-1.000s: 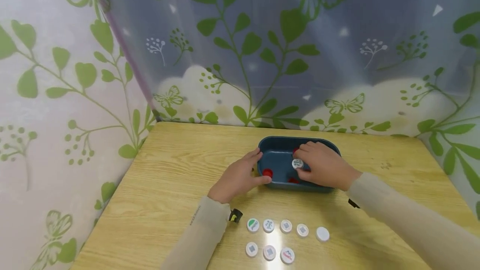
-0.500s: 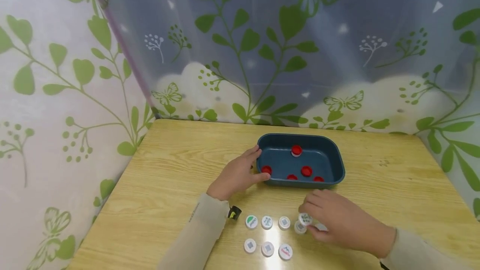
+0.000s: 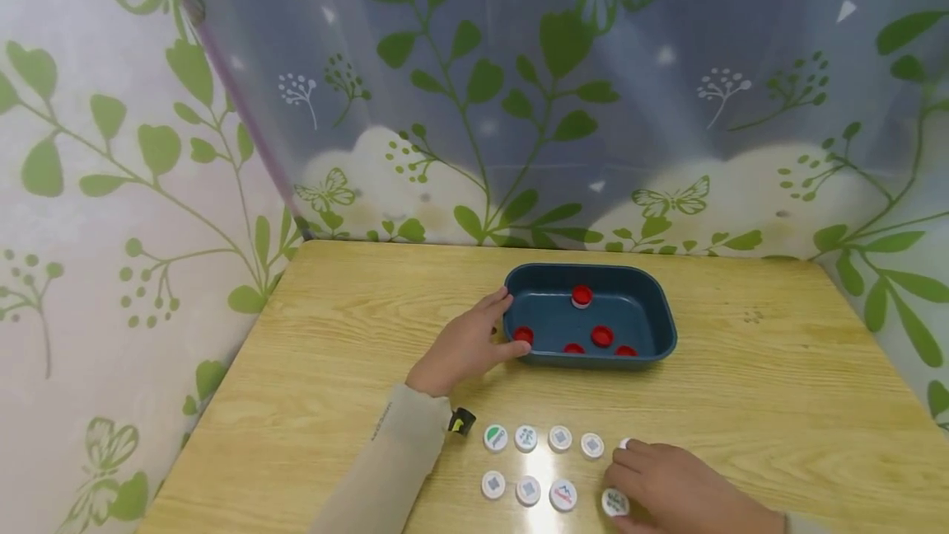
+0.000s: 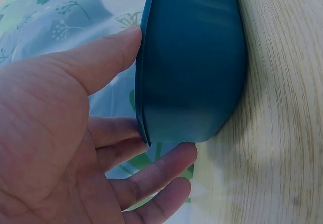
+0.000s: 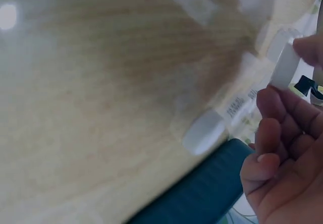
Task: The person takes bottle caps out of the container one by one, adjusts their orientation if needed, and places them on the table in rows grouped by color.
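Five red-faced caps (image 3: 602,336) lie inside the blue box (image 3: 549,361), whose left end the left hand (image 3: 461,354) touches with spread fingers, while nearer the person than the box the right hand (image 3: 670,486) pinches a white cap (image 3: 614,503) beside two rows of others.

Pale wood-grain table (image 3: 356,328), bright glare on its surface, blue-grey backdrop (image 3: 652,105) printed with green leaves and butterflies

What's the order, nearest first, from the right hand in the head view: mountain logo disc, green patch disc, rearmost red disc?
1. Mountain logo disc, left of the right hand
2. Green patch disc, farther left
3. Rearmost red disc, in the tray
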Demonstrator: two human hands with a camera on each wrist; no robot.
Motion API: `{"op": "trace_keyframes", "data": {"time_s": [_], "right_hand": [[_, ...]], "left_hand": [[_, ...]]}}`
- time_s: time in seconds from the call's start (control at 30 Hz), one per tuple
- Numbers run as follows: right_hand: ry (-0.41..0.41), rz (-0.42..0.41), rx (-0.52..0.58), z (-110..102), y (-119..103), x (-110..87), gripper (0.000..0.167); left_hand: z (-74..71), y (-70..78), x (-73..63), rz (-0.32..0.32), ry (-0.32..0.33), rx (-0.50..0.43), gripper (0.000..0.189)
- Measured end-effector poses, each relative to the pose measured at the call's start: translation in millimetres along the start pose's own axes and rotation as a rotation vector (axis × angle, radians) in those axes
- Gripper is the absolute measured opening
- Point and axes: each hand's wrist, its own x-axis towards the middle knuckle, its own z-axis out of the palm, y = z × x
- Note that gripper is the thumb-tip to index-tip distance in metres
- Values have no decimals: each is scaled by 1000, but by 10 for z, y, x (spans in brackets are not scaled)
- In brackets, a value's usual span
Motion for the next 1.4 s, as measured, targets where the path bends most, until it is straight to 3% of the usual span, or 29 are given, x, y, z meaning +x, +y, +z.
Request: {"op": "trace_keyframes", "data": {"time_s": [0.1,0.2,0.4,0.63,0.8,1.07,1.4], "right_hand": [[53,9,-24,66,15,-6,19],[52,34,-18,109,26,-2,20],[-27,107,47,133,28,25,22],[-2,118,64,132,7,70,20],[-52,160,92,121,-6,99,22],[-129,207,96,145,-17,134,34],[-136,174,37,118,-47,156,34]], "left_hand": [[9,-4,7,8,4,1,87],[11,-7,14,12,8,6,87],[11,-16,20,8,5,9,88],[-1,7,3,1,8,-10,87],[-15,30,-6,-3,13,-21,86],[13,7,-4,-16,8,-6,86],[1,24,-32,-17,9,-17,86]]}}
